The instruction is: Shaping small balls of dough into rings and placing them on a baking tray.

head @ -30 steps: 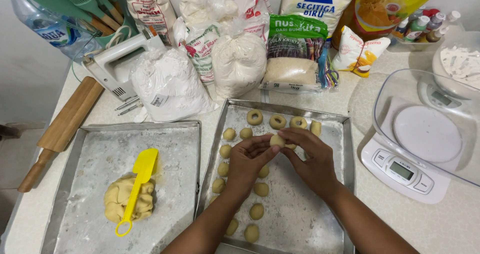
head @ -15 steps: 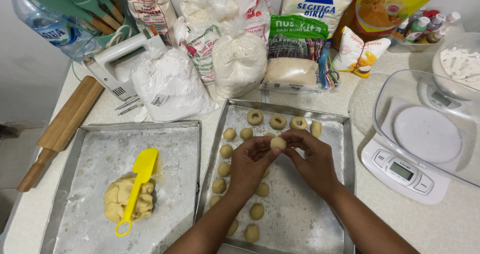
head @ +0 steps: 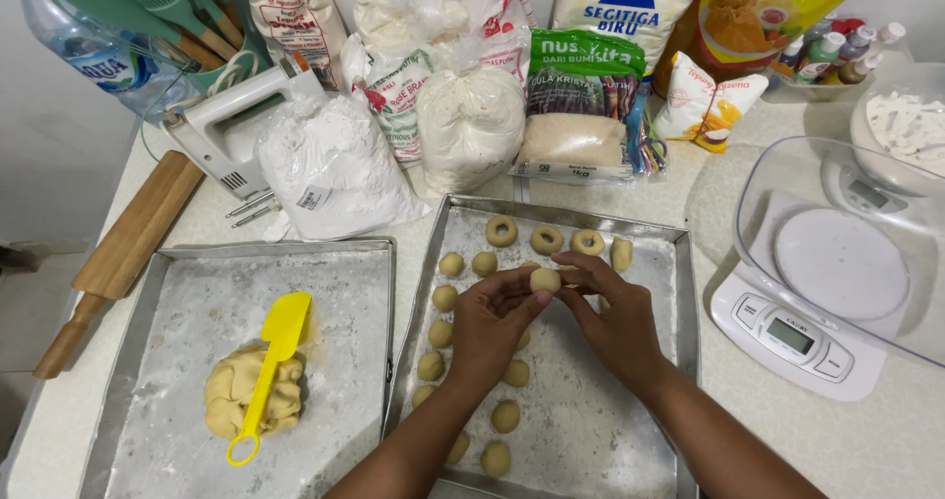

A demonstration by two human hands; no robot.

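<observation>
A small pale dough ball (head: 544, 280) is pinched between the fingertips of my left hand (head: 492, 327) and my right hand (head: 615, 317), just above the right floured metal tray (head: 650, 415). On that tray lie three ring-shaped dough pieces (head: 545, 238) along the far edge and several round dough balls (head: 451, 265) in rows down the left side. My hands hide some of the balls beneath them.
The left floured tray (head: 157, 302) holds a dough lump (head: 236, 393) with a yellow scraper (head: 268, 366) on it. A wooden rolling pin (head: 123, 258) lies far left. A white hand mixer (head: 231, 130), flour bags (head: 330, 169) and packets line the back. A digital scale (head: 812, 312) stands right.
Both hands have lifted the dough ball slightly and turned it between the fingertips; they stay over the same part of the right tray. Nothing else has moved.
</observation>
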